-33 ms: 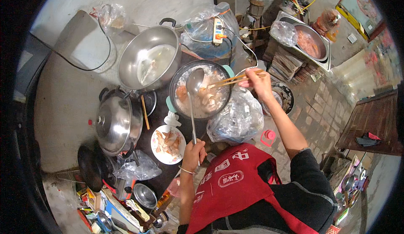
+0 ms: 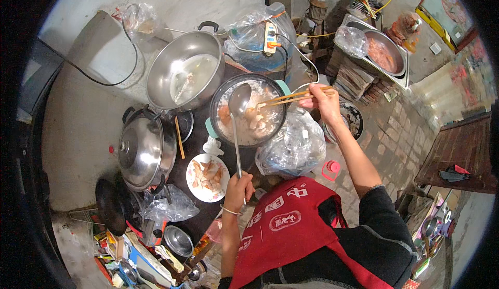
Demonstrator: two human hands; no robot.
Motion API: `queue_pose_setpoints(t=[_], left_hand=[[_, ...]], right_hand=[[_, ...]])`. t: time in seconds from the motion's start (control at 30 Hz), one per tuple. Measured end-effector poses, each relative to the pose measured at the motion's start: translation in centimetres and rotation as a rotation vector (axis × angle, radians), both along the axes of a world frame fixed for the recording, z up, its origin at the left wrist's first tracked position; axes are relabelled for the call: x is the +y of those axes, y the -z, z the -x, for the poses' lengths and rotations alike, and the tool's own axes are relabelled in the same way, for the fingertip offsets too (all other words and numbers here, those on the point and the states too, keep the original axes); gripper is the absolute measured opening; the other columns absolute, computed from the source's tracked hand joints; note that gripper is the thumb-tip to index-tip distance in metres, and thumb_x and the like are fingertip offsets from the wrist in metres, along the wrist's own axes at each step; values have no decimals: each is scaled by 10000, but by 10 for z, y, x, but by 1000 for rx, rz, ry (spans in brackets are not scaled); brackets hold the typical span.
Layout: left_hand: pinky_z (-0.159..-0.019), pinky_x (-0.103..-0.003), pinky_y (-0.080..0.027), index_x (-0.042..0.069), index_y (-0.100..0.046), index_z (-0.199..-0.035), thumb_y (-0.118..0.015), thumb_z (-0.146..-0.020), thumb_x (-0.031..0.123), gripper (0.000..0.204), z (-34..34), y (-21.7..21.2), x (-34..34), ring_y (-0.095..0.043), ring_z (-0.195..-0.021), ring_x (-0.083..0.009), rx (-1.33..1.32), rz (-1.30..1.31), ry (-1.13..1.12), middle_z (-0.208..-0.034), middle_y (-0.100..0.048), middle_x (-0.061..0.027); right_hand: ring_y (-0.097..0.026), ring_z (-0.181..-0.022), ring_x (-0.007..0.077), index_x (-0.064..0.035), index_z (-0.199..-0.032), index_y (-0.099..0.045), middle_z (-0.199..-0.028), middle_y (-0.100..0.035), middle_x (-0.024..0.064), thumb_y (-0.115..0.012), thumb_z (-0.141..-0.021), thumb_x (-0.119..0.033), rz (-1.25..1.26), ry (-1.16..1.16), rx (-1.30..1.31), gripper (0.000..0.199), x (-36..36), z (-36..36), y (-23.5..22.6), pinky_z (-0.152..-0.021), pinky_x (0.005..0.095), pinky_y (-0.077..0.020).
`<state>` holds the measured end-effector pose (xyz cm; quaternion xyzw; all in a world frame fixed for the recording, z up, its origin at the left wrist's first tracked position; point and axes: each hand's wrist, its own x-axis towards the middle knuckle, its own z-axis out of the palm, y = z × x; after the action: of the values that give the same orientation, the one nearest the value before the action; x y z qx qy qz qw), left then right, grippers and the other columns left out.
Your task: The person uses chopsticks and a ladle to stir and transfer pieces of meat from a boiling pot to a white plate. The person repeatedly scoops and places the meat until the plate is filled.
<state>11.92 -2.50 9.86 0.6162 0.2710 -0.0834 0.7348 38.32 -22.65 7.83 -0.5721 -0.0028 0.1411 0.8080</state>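
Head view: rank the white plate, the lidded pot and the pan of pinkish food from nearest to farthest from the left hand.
From the left hand:
1. White plate, just left.
2. Lidded pot, farther left.
3. Pan of pinkish food, far upper right.

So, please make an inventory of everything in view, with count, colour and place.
cooking pot: one, dark, centre
ladle: one, silver, in cooking pot
chopsticks: two, brown, right hand
loose chopsticks: count unclear, brown, left
large open pot: one, silver, upper left
lidded pot: one, silver, left
plate: one, white, below cooking pot
power strip: one, white, upper centre
basin: one, silver, upper right
clear bags: several, colourless, scattered
bowl: one, silver, lower left
other clutter: uncounted, mixed colours, lower left
apron: one, red, on person
left hand: one, bare, on ladle
right hand: one, bare, on chopsticks
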Motion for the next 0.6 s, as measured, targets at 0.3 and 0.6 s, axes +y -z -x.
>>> queue_pose_setpoints(t=[0.3, 0.6], left_hand=[[-558, -275, -442, 93, -443, -701, -449, -889, 222, 229, 9, -4, 4, -356, -337, -104, -54, 166, 2, -409, -392, -10], [-678, -277, -361, 129, -446, -785, -347, -932, 214, 197, 13, -10, 1, -307, -338, -88, -172, 1103, -106, -390, -359, 45]], right_hand=[[-663, -646, 256, 39, -894, -548, -772, -632, 192, -552, -880, -165, -199, 65, 191, 205, -24, 1, 14, -544, 288, -576], [-650, -632, 214, 50, -921, -566, -792, -618, 126, -548, -896, -231, -16, -83, -46, 282, 5, 25, -22, -568, 281, -558]])
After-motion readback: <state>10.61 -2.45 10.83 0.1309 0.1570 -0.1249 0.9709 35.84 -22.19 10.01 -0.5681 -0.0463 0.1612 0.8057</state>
